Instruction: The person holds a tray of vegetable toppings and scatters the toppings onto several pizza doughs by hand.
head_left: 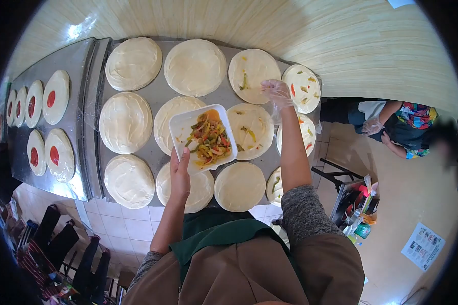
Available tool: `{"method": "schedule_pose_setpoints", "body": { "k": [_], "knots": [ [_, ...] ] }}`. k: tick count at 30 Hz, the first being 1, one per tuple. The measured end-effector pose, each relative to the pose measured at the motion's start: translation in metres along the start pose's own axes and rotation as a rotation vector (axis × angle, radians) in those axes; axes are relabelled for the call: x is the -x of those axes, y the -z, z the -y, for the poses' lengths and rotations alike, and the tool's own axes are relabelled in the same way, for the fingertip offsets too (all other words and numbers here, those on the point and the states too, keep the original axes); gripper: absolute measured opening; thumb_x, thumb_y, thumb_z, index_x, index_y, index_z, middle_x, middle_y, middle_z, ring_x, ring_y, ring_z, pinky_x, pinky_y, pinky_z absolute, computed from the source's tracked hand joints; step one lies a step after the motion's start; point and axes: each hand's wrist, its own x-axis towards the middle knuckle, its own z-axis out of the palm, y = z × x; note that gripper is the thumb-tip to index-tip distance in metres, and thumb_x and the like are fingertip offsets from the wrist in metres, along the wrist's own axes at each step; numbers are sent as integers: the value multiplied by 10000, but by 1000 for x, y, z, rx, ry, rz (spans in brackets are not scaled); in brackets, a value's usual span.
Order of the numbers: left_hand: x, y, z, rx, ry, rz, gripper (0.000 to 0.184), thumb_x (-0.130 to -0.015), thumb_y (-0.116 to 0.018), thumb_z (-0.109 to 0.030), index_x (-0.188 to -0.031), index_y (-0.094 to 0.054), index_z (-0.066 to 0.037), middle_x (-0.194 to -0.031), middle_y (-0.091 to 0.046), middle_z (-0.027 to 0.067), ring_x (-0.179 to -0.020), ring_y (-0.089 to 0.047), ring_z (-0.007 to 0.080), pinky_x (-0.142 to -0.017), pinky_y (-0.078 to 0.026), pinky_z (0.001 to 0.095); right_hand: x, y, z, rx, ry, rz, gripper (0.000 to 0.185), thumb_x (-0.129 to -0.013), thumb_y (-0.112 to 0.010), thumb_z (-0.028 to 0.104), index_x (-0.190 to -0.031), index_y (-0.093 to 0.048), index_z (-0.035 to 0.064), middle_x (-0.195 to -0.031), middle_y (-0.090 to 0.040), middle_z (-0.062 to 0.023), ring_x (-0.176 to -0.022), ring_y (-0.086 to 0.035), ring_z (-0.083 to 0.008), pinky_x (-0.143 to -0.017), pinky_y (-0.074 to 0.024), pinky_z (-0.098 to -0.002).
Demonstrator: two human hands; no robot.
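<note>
"Brown cloth (229, 274) fills the bottom of the frame, just below the work. Where is the food?"

"Cooked vegetable strips (208, 140) lie in the white tray (176, 127), mid-frame, above the pale rounds on the steel counter (159, 91). The bare left hand (180, 175) has its grip clasped on the tray's lower left side, thumb over the edge"

"And the gloved right hand (277, 94)?"

"Upper right of the frame, fingers drawn together by the edge of a thinly topped round (249, 89). I cannot tell whether its grip has anything in it"

"How would you do this well?"

"I'd hold the tray level and close to the round being topped, so stray bits drop back in. Small pinches, rubbed loose between the fingertips, should scatter better than a clump. The glove ought to stay above the creamy coating, or it may smear"

"Any guide to spacing?"

"The smaller round (303, 84) at upper right has its pieces well spread, red ones included. The thinly topped one could use more toward its bare edges"
</note>
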Motion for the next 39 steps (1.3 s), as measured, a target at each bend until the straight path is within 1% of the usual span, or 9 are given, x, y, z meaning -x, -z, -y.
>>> {"method": "schedule_pose_setpoints", "body": {
  "k": [3,9,12,15,21,24,27,33,39],
  "knots": [
    [-1,-4,2,-4,22,-7,581,-922,-545,-373,-1354,-406,-11,-1281,-488,82,-1206,-389,185,-1056,-223,325,-2,-3,-18,-320,-98,109,247,-741,-643,7,-983,-648,-43,-924,-685,-135,-770,-667,-189,-730,-544,-279],
    [-3,-14,6,-1,38,11,573,-918,-552,-369,-1345,-417,-11,-1281,-488,84,-1210,-388,189,-1056,-228,330,-7,-20,-35,86,58,-29,199,-718,-679,87,-910,-688,35,-904,-698,-107,-786,-671,-174,-721,-528,-291],
    [-3,-17,9,-11,40,26,565,-915,-557,-366,-1337,-427,-13,-1271,-494,84,-1207,-387,184,-1053,-229,328,8,-21,-11,556,190,-173,195,-689,-709,141,-868,-699,63,-858,-698,-85,-774,-668,-171,-710,-520,-298],
    [-4,-19,11,9,21,38,559,-912,-562,-370,-1327,-439,-16,-1251,-505,79,-1195,-391,180,-1052,-225,329,6,-10,-25,570,285,-279,234,-695,-735,189,-880,-697,52,-825,-692,-83,-766,-660,-168,-705,-522,-300],
    [-4,-22,9,-10,35,8,535,-909,-568,-377,-1297,-468,-23,-1202,-517,63,-1158,-400,172,-1041,-228,333,17,14,-12,-515,-274,-108,294,-726,-763,216,-924,-691,11,-849,-691,-67,-711,-644,-118,-641,-527,-273],
    [-4,-24,9,0,31,19,530,-907,-571,-378,-1291,-473,-26,-1193,-518,57,-1149,-401,170,-1035,-231,330,22,9,-7,-370,-195,3,261,-711,-749,216,-896,-705,38,-853,-703,-78,-731,-654,-143,-653,-525,-286],
    [-4,-23,11,13,43,17,523,-907,-569,-379,-1286,-479,-30,-1191,-518,53,-1145,-402,168,-1034,-227,327,26,-6,11,184,-86,-73,188,-717,-699,181,-870,-720,73,-830,-706,-89,-726,-664,-169,-680,-527,-305],
    [-3,-23,12,2,42,26,516,-907,-570,-374,-1285,-483,-35,-1183,-519,50,-1144,-400,164,-1034,-218,326,12,-12,-12,667,228,-120,182,-699,-639,179,-844,-731,116,-820,-694,-132,-747,-668,-255,-737,-520,-346],
    [-1,-21,12,17,45,18,525,-908,-567,-370,-1300,-471,-34,-1204,-515,57,-1157,-397,171,-1036,-226,331,22,14,-8,457,7,-175,180,-727,-665,156,-876,-704,62,-837,-692,-78,-764,-654,-172,-709,-524,-291]
  ]
}}
